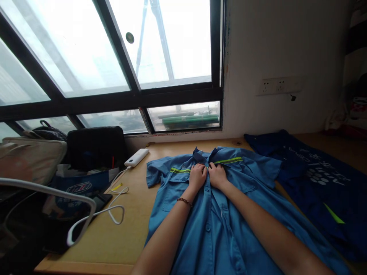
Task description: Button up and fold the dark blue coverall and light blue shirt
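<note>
Likely soft and light, the blue shirt [196, 229] is best held, I judge, by its placket [208, 206], which left hand [197, 175] and right hand [217, 175] pinch.

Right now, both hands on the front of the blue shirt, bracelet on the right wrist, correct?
No: the head view shows the bracelet on the left wrist. The left hand and right hand are both on the blue shirt front.
</note>
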`<state>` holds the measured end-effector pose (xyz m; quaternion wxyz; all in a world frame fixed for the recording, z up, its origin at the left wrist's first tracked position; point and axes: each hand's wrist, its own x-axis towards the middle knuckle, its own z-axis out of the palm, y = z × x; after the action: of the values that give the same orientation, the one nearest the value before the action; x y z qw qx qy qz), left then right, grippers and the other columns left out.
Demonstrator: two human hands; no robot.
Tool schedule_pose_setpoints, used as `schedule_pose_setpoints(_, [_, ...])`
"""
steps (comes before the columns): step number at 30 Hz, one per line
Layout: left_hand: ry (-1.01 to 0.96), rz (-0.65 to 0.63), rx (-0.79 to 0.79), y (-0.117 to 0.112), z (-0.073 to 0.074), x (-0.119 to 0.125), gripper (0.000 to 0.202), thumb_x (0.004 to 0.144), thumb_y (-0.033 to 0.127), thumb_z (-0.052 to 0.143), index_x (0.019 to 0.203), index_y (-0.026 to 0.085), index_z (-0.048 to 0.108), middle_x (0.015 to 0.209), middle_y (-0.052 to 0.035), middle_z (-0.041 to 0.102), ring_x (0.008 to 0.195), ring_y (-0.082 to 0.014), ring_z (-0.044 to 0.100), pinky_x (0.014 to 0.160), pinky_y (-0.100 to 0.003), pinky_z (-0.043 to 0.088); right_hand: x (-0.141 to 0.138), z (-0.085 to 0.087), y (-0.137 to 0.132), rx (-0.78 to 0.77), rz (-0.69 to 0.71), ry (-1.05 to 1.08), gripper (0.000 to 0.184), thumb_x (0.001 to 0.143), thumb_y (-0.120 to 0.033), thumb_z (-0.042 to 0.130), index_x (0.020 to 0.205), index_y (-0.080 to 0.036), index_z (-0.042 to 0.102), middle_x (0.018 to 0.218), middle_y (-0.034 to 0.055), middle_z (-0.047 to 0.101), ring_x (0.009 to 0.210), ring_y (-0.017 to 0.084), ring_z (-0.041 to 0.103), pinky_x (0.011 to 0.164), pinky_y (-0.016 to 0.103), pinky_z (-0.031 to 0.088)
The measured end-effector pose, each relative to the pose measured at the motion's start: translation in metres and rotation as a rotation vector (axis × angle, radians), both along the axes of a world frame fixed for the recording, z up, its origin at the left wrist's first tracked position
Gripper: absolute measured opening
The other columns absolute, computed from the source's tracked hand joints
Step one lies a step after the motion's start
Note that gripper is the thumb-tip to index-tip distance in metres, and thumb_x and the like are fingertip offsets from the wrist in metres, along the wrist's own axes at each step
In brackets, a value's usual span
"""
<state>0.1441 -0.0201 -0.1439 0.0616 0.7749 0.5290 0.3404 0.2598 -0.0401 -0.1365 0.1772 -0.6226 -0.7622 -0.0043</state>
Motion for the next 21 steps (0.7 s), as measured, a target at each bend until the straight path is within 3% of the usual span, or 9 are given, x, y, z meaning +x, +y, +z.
schedule_pose_setpoints(4, [-0.102,-0.066,-0.053,-0.001,0.001,0.001,0.029,0.084,0.028,0.036,0.087,0.017,0.063,0.094,-0.0081,0.063,0.086,-0.0175,0.056,0.080,-0.029,0.041,-0.016,-0.003,-0.003,-0.002,-0.011,0.041,0.039,0.078,-0.008,0.031,0.105,-0.013,0.058,0.109,0.0182,0.051,0.108,0.032,0.036,0.086,0.047,0.027])
schedule_pose_setpoints(8, [-0.223,-0.046,-0.097,0.006,-0.003,-0.002,0.028,0.081,0.032,0.042,0.092,0.017,0.063,0.092,-0.0074,0.064,0.085,-0.0178,0.058,0.078,-0.029,0.043,-0.016,-0.009,0.005,-0.018,0.101,0.101,0.042,0.079,-0.008,0.031,0.117,-0.008,0.050,0.118,0.0178,0.046,0.115,0.025,0.030,0.094,0.039,0.024])
schedule_pose_setpoints(11, [-0.281,-0.047,-0.109,0.010,-0.006,-0.004,0.029,0.077,0.033,0.049,0.097,0.017,0.062,0.095,-0.0072,0.064,0.087,-0.0181,0.058,0.079,-0.030,0.043,-0.004,-0.011,0.016,-0.054,0.146,0.153,0.049,0.075,-0.013,0.037,0.124,-0.007,0.041,0.125,0.0144,0.042,0.113,0.023,0.033,0.093,0.034,0.028])
schedule_pose_setpoints(14, [-0.259,-0.074,-0.122,0.010,-0.005,-0.004,0.028,0.075,0.030,0.052,0.097,0.018,0.062,0.096,-0.0065,0.063,0.088,-0.0178,0.057,0.079,-0.029,0.043,0.006,-0.012,0.026,-0.086,0.128,0.227,0.062,0.070,-0.017,0.045,0.129,-0.010,0.031,0.120,0.0123,0.046,0.105,0.023,0.041,0.084,0.032,0.036])
schedule_pose_setpoints(18, [-0.217,-0.080,-0.138,0.007,-0.002,-0.002,0.024,0.074,0.022,0.052,0.094,0.019,0.063,0.094,-0.0052,0.063,0.087,-0.0172,0.057,0.079,-0.029,0.043,0.010,-0.012,0.031,-0.103,0.073,0.414,0.057,0.066,-0.014,0.048,0.123,-0.019,0.041,0.112,0.0065,0.054,0.100,0.021,0.046,0.082,0.029,0.037])
schedule_pose_setpoints(21, [-0.236,-0.080,-0.150,0.006,-0.001,-0.002,0.021,0.073,0.025,0.053,0.089,0.017,0.064,0.087,-0.0048,0.064,0.080,-0.0162,0.057,0.075,-0.028,0.043,0.012,-0.013,0.033,-0.110,0.000,0.487,0.047,0.066,-0.013,0.047,0.113,-0.019,0.051,0.100,0.0061,0.060,0.093,0.020,0.052,0.078,0.028,0.039])
